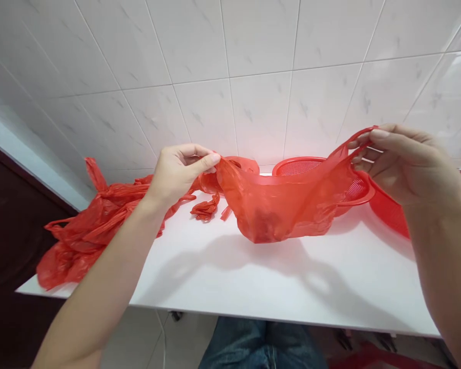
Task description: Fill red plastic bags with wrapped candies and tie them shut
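Note:
A thin red plastic bag [288,210] is stretched out in the air above the white table [223,287]. My left hand [184,166] pinches its left handle between thumb and fingers. At the other side, the right handle is gripped by my right hand [403,159], with the strap looped over the fingers. Something dark shows faintly through the bag's lower part; I cannot make out what it is. Behind the bag and partly hidden by it stands a red plastic colander [301,165].
A heap of red plastic bags [96,220] covers the table's left end. A small crumpled red bag [206,207] lies near the middle. Another red basket [390,215] stands behind my right hand. White wall tiles [200,46] rise behind the table; its front edge is by my legs.

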Available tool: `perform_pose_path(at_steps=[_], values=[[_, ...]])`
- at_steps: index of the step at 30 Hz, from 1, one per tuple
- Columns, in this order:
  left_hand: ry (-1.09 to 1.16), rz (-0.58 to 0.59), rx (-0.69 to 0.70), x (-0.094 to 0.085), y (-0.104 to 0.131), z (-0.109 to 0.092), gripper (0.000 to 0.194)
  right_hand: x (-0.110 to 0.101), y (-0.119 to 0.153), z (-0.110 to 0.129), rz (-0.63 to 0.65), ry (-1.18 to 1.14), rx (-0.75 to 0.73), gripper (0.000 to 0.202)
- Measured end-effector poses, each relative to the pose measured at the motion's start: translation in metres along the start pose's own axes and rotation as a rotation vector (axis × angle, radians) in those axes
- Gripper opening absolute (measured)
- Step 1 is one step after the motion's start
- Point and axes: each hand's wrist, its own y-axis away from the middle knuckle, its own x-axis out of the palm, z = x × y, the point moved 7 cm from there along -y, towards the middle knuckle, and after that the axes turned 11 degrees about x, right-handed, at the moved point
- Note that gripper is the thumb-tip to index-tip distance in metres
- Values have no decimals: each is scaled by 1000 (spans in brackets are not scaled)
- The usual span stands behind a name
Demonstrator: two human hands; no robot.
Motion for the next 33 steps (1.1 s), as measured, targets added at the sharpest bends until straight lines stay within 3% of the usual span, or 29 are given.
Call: perform_pose_path(at_steps=[3, 6, 8, 12, 16, 20, 24, 27, 30, 33], values=[[-54, 16, 2, -5, -7, -6, 12, 16, -2, 2, 22, 18, 10, 15], [-61, -100, 96, -20, -13, -20, 11, 21, -3, 10, -36, -51, -57, 20], [-30, -114, 121, -21, -15, -26, 9, 28, -3, 11, -17, -88, -68, 19], [19, 114, -2, 10, -11, -22, 7, 62, -1, -3, 193, 23, 45, 15], [71, 309, -50, 48, -7, -29, 19, 95, 9, -8, 338, 125, 47, 16], [55, 324, 48, 67, -14, -48, 21, 117, 20, 7, 363, 230, -92, 21], [54, 340, 78, 73, -18, -54, 10, 115, 21, 11, 311, 259, -196, 28], [71, 320, 85, 71, -17, -52, 10, 101, 14, -7, 275, 196, -193, 48], [107, 269, 99, 68, -17, -50, 10, 106, 14, -43, 478, 127, -123, 68], [122, 228, 106, 66, -19, -47, 10, 118, 18, -80, 627, 103, 39, 46]])
